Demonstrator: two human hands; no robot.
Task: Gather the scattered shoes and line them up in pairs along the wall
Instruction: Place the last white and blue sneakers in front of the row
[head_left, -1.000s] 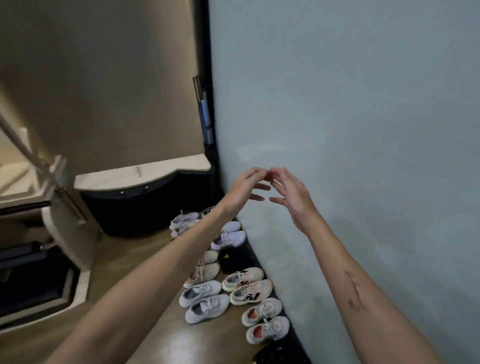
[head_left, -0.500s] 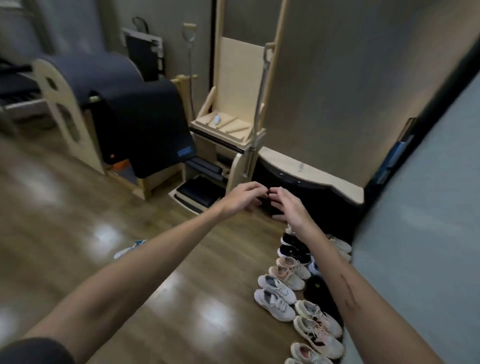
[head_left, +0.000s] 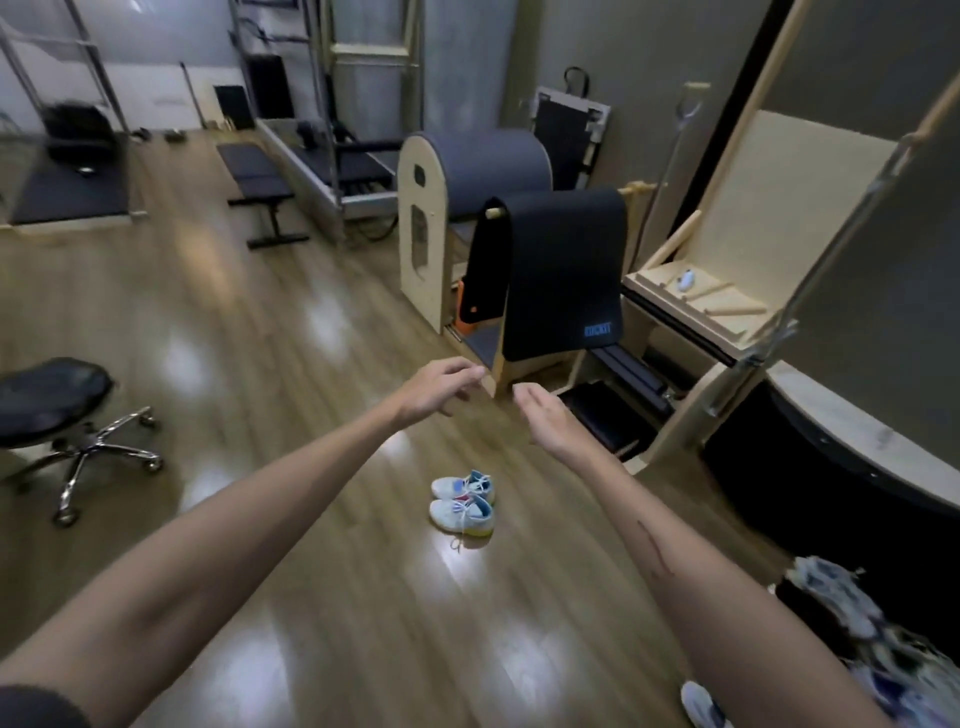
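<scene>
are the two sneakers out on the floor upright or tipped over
Upright: both sneakers sit on their soles side by side, laces up.

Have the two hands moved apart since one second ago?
Yes. The left hand and right hand now show bare floor between their fingertips.

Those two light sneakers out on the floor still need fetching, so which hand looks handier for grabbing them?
Neither by much. Both hands are empty and raised above the sneakers, which lie between the forearms. The left hand sits slightly more directly over them; the right hand is a bit off to the side. Left, marginally.
</scene>
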